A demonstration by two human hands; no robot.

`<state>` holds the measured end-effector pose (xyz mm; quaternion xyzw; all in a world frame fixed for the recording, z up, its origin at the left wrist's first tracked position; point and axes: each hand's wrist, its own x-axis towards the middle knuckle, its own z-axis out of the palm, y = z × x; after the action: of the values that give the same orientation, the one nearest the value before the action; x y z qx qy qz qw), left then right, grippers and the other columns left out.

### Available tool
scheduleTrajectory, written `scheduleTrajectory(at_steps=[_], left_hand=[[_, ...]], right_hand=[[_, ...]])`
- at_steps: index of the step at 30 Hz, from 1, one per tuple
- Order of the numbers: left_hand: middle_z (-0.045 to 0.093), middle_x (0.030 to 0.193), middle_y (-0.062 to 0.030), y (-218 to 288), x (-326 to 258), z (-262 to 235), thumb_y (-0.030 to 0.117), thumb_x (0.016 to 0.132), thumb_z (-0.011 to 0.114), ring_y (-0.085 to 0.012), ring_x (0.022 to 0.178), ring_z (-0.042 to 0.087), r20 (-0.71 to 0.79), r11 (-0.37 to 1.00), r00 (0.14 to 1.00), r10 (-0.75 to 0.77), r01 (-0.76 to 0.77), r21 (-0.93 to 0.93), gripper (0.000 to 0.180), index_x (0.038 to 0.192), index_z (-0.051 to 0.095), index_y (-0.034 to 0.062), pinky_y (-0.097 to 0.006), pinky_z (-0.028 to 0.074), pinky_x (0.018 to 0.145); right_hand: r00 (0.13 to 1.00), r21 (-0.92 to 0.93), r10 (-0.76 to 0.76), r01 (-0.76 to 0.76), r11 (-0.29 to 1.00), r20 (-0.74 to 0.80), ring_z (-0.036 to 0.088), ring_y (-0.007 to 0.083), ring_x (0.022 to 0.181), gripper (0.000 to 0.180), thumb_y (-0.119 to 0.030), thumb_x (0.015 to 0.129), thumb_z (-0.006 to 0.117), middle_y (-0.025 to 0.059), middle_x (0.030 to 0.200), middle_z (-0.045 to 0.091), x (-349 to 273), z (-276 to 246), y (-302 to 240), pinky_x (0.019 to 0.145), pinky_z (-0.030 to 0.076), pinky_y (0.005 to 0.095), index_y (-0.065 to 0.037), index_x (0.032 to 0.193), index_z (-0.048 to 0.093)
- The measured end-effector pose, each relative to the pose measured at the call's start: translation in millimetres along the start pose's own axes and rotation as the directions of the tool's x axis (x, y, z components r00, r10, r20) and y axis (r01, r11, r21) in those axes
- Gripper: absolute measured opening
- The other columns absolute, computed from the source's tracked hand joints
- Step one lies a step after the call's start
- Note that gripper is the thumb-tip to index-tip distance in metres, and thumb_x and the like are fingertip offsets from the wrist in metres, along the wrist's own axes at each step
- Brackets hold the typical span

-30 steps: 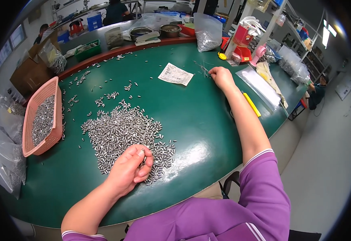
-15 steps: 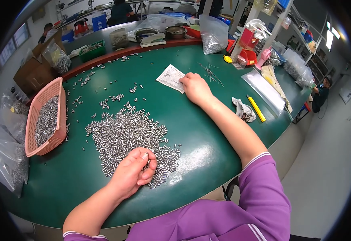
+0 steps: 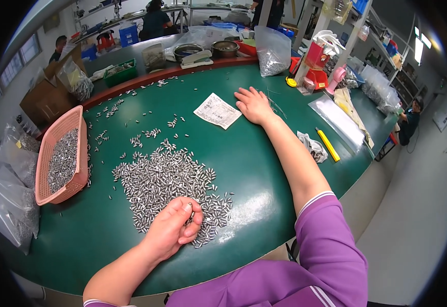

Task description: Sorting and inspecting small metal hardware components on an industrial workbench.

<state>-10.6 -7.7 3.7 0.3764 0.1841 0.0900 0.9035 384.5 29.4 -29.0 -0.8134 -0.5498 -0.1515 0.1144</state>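
Observation:
Over the near edge of a heap of small silvery bullet-shaped metal pieces (image 3: 164, 176), my left hand (image 3: 172, 230) is closed with thumb and fingers together. A metal piece (image 3: 190, 205) shows at its fingertips. My right hand (image 3: 255, 106) lies palm down on the green table (image 3: 244, 158), its fingers spread and nothing visibly held. Just left of it is a printed paper slip (image 3: 216, 111), apart from the fingers. Several thin wires (image 3: 275, 105) rest beside the right hand, partly hidden by it.
At the left stands a pink basket (image 3: 43, 171) of the same pieces, near filled plastic bags (image 3: 13, 204). Toward the right lie a yellow cutter (image 3: 328, 145), a crumpled cloth (image 3: 313, 147) and clear plastic sheets (image 3: 338, 120). Metal bowls (image 3: 225, 48) stand beyond the table's red rim.
My right hand has let go of the paper slip and spread out beside the wires. The slip now lies flat and fully visible. My left hand keeps its pinch over the heap.

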Motion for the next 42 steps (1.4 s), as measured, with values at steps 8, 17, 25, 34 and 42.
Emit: scheduleTrajectory(at_steps=[8, 17, 25, 34, 42], left_hand=[[0.048, 0.081, -0.0058, 2.8, 2.1, -2.9, 0.017, 0.096, 0.035, -0.0085, 0.055, 0.037, -0.032, 1.000, 0.999, 0.004, -0.004, 0.005, 0.015, 0.097, 0.045, 0.0055, -0.018, 0.029, 0.043], [0.049, 0.082, -0.0053, 3.2, -0.9, -2.7, 0.017, 0.096, 0.036, -0.0084, 0.056, 0.038, -0.011, 0.999, 1.000, 0.027, -0.027, 0.029, 0.015, 0.097, 0.045, 0.0055, -0.019, 0.030, 0.043], [0.049, 0.080, -0.0041, -0.6, -2.2, -1.7, 0.018, 0.096, 0.037, -0.0079, 0.056, 0.038, 0.024, 0.998, 0.998, 0.051, -0.052, 0.033, 0.015, 0.096, 0.047, 0.0070, -0.018, 0.030, 0.042], [0.049, 0.081, -0.0049, -2.5, -0.1, 6.1, 0.018, 0.096, 0.036, -0.0076, 0.055, 0.037, 0.049, 0.997, 0.998, 0.050, -0.053, 0.064, 0.016, 0.096, 0.046, 0.0061, -0.017, 0.029, 0.042], [0.048, 0.081, -0.0053, -4.5, -1.8, 3.4, 0.018, 0.096, 0.035, -0.0078, 0.055, 0.037, 0.025, 0.995, 0.999, 0.044, -0.046, 0.085, 0.016, 0.096, 0.046, 0.0060, -0.018, 0.029, 0.041]], right_hand=[[0.964, -0.084, 0.120, -0.103, 0.991, 0.237, 0.019, 0.0262, 0.133, 0.055, -0.046, 0.091, 0.027, 0.0027, 0.144, 0.025, -0.4, -8.6, 28.5, 0.108, 0.011, 0.0469, -0.015, 0.136, 0.031], [0.985, -0.276, 0.148, -0.120, 0.954, 0.084, 0.024, 0.0269, 0.131, 0.048, -0.027, 0.087, 0.042, 0.0028, 0.141, 0.031, -22.9, -29.3, 71.5, 0.107, 0.016, 0.0477, -0.013, 0.132, 0.036], [0.923, 0.020, 0.244, -0.250, 0.968, -0.297, 0.052, 0.0333, 0.103, 0.043, -0.028, 0.076, 0.061, 0.0165, 0.111, 0.054, -101.6, -119.1, 84.8, 0.087, 0.043, 0.0396, -0.009, 0.115, 0.054], [0.987, -0.010, 0.128, -0.129, 0.992, -0.102, 0.056, 0.0296, 0.079, 0.030, -0.012, 0.080, 0.055, 0.0125, 0.086, 0.052, -221.9, -123.1, 22.2, 0.069, 0.047, 0.0375, -0.011, 0.110, 0.057], [0.983, 0.317, -0.137, 0.091, 0.944, 0.125, 0.056, 0.0305, 0.087, 0.049, 0.002, 0.074, 0.048, 0.0139, 0.100, 0.049, -246.3, -139.1, -89.8, 0.070, 0.050, 0.0373, -0.013, 0.121, 0.048]])
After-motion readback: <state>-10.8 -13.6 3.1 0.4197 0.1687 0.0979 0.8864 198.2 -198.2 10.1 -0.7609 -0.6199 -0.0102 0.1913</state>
